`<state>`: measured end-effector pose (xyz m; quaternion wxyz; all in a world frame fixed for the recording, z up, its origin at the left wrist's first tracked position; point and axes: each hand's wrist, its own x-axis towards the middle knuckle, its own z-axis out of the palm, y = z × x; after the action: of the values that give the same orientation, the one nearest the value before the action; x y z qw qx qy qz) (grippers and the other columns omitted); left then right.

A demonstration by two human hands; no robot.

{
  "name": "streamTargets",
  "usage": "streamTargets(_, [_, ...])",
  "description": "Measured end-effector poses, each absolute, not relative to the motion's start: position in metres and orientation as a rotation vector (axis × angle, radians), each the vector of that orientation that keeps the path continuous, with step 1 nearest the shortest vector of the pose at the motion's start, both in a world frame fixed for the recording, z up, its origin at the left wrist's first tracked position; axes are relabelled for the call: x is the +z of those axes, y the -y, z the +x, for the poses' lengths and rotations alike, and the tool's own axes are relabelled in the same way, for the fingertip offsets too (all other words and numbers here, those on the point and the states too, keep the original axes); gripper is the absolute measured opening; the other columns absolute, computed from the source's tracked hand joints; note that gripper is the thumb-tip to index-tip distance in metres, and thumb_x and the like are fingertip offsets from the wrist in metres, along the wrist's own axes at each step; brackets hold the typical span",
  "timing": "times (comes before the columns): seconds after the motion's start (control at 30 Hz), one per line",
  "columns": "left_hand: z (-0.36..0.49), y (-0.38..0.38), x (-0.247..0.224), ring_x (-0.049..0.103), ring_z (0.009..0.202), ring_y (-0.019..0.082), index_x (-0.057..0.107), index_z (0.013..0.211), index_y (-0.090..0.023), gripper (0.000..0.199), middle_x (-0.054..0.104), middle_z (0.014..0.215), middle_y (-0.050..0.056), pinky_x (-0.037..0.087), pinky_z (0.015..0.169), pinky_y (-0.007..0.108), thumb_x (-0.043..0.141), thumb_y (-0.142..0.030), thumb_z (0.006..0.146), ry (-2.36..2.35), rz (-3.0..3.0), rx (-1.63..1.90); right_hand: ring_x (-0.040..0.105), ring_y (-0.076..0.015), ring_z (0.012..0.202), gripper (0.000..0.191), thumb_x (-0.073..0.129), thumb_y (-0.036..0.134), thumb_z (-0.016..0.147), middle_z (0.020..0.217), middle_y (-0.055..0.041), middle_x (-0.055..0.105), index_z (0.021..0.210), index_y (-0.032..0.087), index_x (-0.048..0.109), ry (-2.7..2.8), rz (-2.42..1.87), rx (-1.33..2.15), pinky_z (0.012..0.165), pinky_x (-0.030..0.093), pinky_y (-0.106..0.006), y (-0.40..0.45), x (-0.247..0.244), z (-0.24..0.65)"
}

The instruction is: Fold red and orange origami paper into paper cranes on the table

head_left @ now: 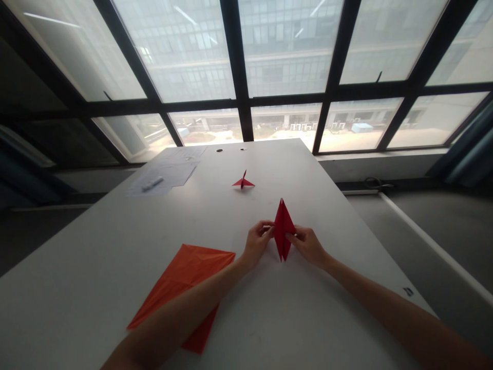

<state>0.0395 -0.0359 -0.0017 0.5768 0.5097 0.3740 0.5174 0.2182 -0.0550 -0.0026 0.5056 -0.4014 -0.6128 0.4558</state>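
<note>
A red paper folded into a narrow diamond (284, 228) stands upright between my two hands, with a slit down its middle and split points at top and bottom. My left hand (260, 240) pinches its left corner. My right hand (306, 243) grips its right side, the thumb lying on the front face. Farther back on the white table (215, 216) sits a small folded red paper bird (243, 182) with its wings spread. Orange paper sheets (181, 277) lie to the left, partly hidden beneath my left forearm.
Printed papers (173, 172) with a whitish object (153, 184) on them lie at the table's far left. Two round holes are near its back edge. Large windows rise beyond, and a small dark mark (408, 291) is by the right edge.
</note>
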Motion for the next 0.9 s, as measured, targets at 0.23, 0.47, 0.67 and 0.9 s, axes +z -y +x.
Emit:
streamTargets(0.23, [0.0383,0.0347,-0.0033,0.057,0.070,0.011,0.063,0.091,-0.016,0.028,0.062,0.078,0.000,0.046,0.065,0.023,0.077,-0.034,0.075,-0.949,1.272,1.291,0.065,-0.0208,0.074,0.024,0.067,0.032,0.079,0.084,-0.0043,0.072,0.094,0.015,0.072,1.345,-0.981,1.224,0.066,0.052,-0.030,0.0510,-0.0069,0.2211])
streamTargets(0.47, [0.0382,0.0329,-0.0043,0.057,0.067,0.012,0.067,0.092,-0.015,0.028,0.062,0.074,0.001,0.046,0.063,0.023,0.075,-0.037,0.076,-0.984,1.276,1.264,0.068,-0.0221,0.080,0.032,0.074,0.030,0.075,0.091,-0.0044,0.072,0.104,0.018,0.067,1.336,-0.921,1.305,0.070,0.056,-0.033,0.0533,-0.0035,0.2198])
streamTargets(0.67, [0.0385,0.0340,-0.0040,0.059,0.067,0.012,0.062,0.087,-0.015,0.026,0.061,0.074,0.000,0.047,0.061,0.023,0.074,-0.036,0.078,-0.907,1.255,1.249,0.066,-0.0210,0.071,0.027,0.064,0.041,0.085,0.082,-0.0060,0.072,0.091,0.016,0.072,1.387,-1.053,1.115,0.061,0.052,-0.030,0.0500,-0.0060,0.2224])
streamTargets(0.9, [0.0402,0.0377,-0.0005,0.062,0.072,0.014,0.062,0.096,-0.015,0.026,0.065,0.089,0.004,0.053,0.068,0.029,0.070,-0.036,0.083,-0.730,1.156,1.112,0.067,-0.0218,0.073,0.029,0.077,0.041,0.073,0.083,-0.0057,0.073,0.090,0.019,0.068,1.231,-1.000,1.100,0.067,0.055,-0.034,0.0484,-0.0055,0.2241])
